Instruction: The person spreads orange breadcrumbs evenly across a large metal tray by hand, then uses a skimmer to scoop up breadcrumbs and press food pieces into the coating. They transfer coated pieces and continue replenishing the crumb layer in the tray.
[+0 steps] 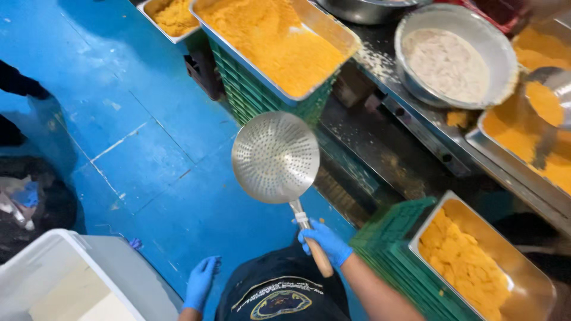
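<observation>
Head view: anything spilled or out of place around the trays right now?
Yes. Pale crumbs are scattered on the dark counter between the big tray of orange crumbs and the round metal bowl. A clump of orange crumbs also lies on the counter below that bowl, outside any tray.

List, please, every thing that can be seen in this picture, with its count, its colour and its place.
skimmer ladle: one, silver, perforated, wooden handle, centre, over the floor
crumb trays: three, metal, orange crumbs, two at the top, one at the right edge
round bowl: one, metal, white flakes inside, top right
tray of coated pieces: one, metal, yellow-orange, bottom right
crates: green, stacked under two trays
scoop: one, metal, filled with crumbs, right edge
white bin: one, bottom left
floor: blue, left half
left hand: blue glove, free, bottom centre
right hand: blue glove, grips the ladle handle
</observation>
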